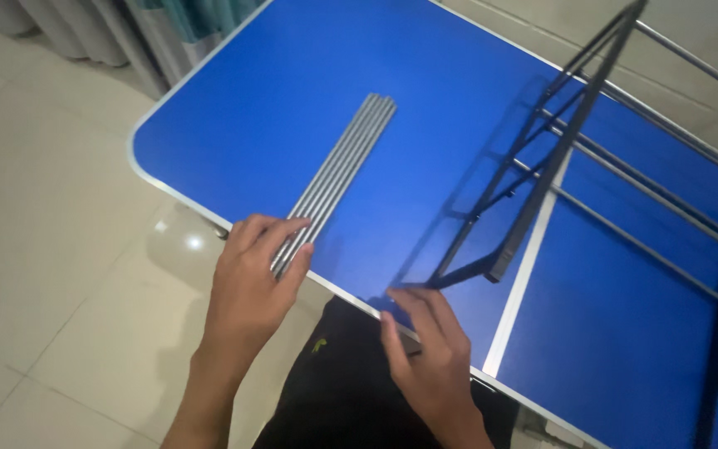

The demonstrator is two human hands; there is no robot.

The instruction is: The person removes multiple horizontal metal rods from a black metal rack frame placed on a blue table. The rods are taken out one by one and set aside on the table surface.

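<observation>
A bundle of several thin grey metal rods (338, 175) lies side by side on the blue table (292, 91), running from the middle toward the near edge. My left hand (251, 287) rests on the near ends of the rods, fingers curled over them at the table's edge. My right hand (430, 349) lies on the table's near edge, fingertips touching the foot of a dark metal rack frame (542, 179) that stands tilted on the table. Whether the left hand grips a rod or only presses on the bundle is unclear.
The rack's silver crossbars (633, 191) stretch across the right half of the table. A white seam (529, 258) divides the tabletop. Pale tiled floor (51, 249) lies to the left, with curtains (126, 33) at the top left. My dark-clothed lap (334, 391) is below the edge.
</observation>
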